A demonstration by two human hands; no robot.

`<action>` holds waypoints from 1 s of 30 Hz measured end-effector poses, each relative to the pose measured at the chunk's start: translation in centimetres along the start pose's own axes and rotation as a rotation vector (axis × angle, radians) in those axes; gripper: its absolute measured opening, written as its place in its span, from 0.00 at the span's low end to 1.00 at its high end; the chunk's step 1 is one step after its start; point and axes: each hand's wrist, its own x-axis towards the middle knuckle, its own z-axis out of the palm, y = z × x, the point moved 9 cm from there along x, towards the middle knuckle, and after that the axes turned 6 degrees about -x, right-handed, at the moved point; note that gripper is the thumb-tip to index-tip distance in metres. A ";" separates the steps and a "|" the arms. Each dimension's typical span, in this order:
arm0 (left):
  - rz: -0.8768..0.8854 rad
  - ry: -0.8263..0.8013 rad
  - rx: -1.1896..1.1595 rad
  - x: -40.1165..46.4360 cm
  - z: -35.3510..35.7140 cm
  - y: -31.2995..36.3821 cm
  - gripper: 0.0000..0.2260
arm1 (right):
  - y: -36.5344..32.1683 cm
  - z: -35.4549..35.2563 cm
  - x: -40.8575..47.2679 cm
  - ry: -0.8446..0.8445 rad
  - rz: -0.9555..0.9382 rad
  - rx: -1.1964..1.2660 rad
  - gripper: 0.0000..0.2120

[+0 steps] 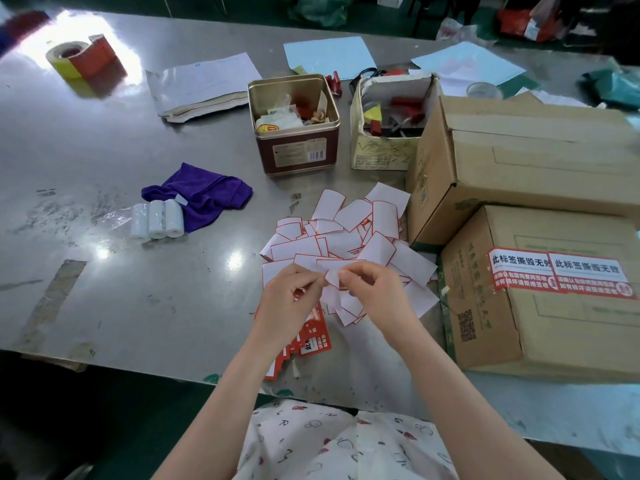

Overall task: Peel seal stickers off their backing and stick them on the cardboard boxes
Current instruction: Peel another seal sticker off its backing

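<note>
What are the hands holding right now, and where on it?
Both the left hand and right hand pinch one seal sticker at its top edge.

Bright overhead light, glare on a metal table, wide-angle bend

The table (104,161) throws white glare at far left near the tape roll (78,58) and small hot spots mid-surface; edges curve and smear, the far background is dim and soft, shadows stay faint

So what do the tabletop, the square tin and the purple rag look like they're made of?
Tabletop: apparently bare sheet metal, brushed and scuffed, throwing bright glare. Square tin: likely thin metal, shiny gold rolled rim, dark red printed sides. Purple rag: soft fabric, probably microfibre, matte and crumpled in folds.
</note>
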 end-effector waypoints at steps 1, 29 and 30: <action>-0.031 -0.004 -0.014 0.0 0.0 -0.5 0.09 | 0.5 -0.3 0.0 0.013 0.058 0.092 0.08; -0.467 0.224 0.256 2.2 -2.2 -10.6 0.12 | 3.6 -4.1 0.8 0.246 0.310 0.595 0.08; -0.469 0.217 0.274 2.2 -2.1 -10.7 0.12 | 3.6 -4.3 0.8 0.256 0.305 0.597 0.08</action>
